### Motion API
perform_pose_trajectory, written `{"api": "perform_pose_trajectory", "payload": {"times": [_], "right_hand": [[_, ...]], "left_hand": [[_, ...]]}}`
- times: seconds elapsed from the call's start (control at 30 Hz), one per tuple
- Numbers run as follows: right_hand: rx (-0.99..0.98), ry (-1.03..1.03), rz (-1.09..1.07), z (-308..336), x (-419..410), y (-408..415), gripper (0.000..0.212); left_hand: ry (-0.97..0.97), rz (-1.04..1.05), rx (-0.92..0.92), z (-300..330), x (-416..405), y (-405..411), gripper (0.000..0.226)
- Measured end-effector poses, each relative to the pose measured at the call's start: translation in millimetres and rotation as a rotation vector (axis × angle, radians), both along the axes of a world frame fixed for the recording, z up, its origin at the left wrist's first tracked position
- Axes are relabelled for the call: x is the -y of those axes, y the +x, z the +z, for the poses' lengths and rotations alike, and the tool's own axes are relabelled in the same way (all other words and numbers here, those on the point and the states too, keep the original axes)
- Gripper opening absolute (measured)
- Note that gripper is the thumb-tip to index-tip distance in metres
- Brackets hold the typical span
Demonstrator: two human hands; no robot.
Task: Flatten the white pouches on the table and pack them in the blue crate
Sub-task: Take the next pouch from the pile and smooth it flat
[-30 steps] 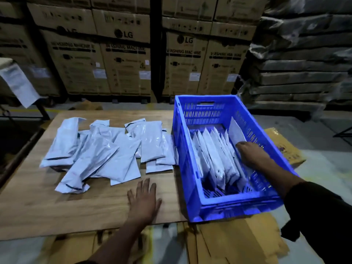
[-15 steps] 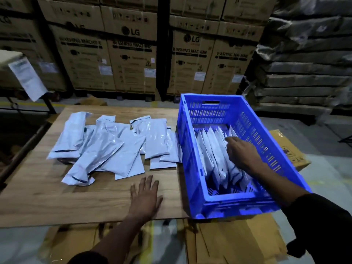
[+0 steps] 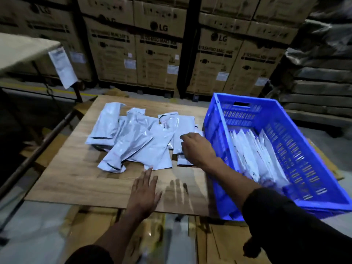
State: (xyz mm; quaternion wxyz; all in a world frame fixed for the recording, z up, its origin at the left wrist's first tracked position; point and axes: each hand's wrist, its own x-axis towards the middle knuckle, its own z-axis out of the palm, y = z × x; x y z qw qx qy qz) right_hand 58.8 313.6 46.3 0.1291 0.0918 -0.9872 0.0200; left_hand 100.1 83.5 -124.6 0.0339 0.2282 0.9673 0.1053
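Observation:
Several white pouches (image 3: 137, 141) lie in a loose overlapping pile on the wooden table (image 3: 76, 178). The blue crate (image 3: 308, 168) stands at the table's right edge, and several flattened pouches (image 3: 253, 155) stand on edge in a row inside it. My right hand (image 3: 198, 149) is over the right end of the pile, its fingers curled down onto a pouch there (image 3: 182, 130); whether it grips the pouch is hidden. My left hand (image 3: 144, 191) rests flat on the bare table in front of the pile, fingers straight.
Stacked cardboard appliance boxes (image 3: 158, 54) form a wall behind the table. Wrapped dark slabs (image 3: 320, 77) are piled at the right. A metal rail (image 3: 38, 149) runs along the table's left side. Flat cardboard (image 3: 219, 244) lies under the table's near edge.
My right hand has come out of the crate and moved left onto the pile of pouches. My left hand has stayed flat on the table. The view has shifted left.

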Motion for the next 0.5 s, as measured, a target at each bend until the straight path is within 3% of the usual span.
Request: {"api": "perform_pose_trajectory", "payload": {"times": [0.2,0.37,0.5], "right_hand": [[0.310,0.087,-0.205,-52,0,-17,0.046],[0.426,0.002,-0.309,-72,-1,-37,0.058],[0.387,-0.015,-0.367,-84,5,-56,0.065]], "left_hand": [[0.056,0.008,-0.089,2,7,-14,0.077],[0.092,0.014,-0.163,-7,5,-13,0.075],[0.061,0.032,-0.175,-13,4,-13,0.076]]}}
